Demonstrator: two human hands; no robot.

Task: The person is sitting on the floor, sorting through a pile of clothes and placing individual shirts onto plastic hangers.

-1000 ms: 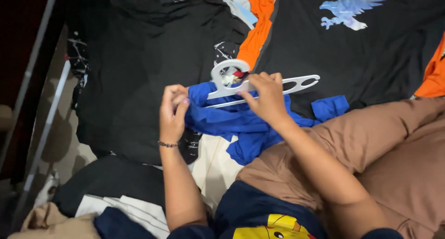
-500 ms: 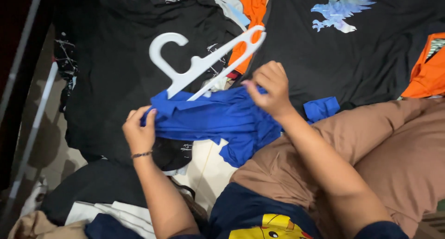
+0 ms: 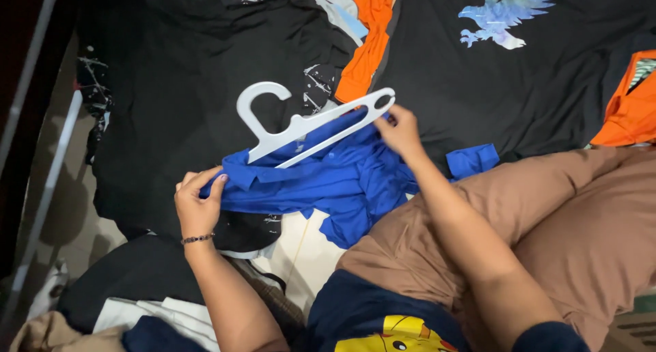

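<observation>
Blue shirt lies crumpled on the black shirts, just left of the person's brown-clad leg. White hanger rests across the blue shirt's upper edge, hook pointing up-left, tilted. Left hand grips the blue shirt's left end, fingers closed over the fabric. Right hand pinches the hanger's right end, above the blue shirt. Orange garment lies above the hanger. Bracelet on the left wrist.

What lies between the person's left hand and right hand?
In the head view, a crumpled blue fabric shirt and a white plastic hanger span from the left hand to the right hand.
</observation>
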